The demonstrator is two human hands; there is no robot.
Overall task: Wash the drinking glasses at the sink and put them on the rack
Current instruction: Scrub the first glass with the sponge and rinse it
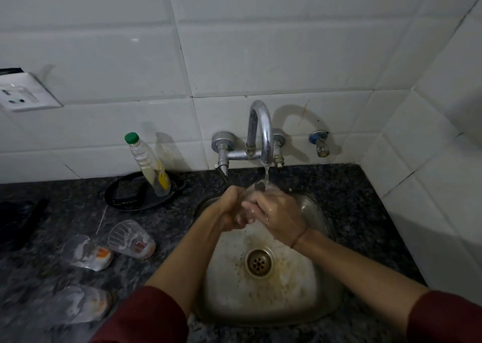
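Over the steel sink [260, 308], both my hands hold one clear drinking glass [257, 189] under the running stream from the chrome tap [262, 131]. My left hand [229, 209] grips the glass from the left with curled fingers. My right hand [276, 212] wraps round it from the right. Most of the glass is hidden by my fingers. Three more clear glasses lie on their sides on the dark counter to the left: one [131, 239] nearest the sink, one [87, 252] beside it, one [78, 303] at the front.
A soap bottle [150, 165] with a green cap leans in a black dish [140, 194] by the wall. A wall socket [23, 92] sits at the far left. A small valve [320, 144] juts from the tiles on the right. No rack is in view.
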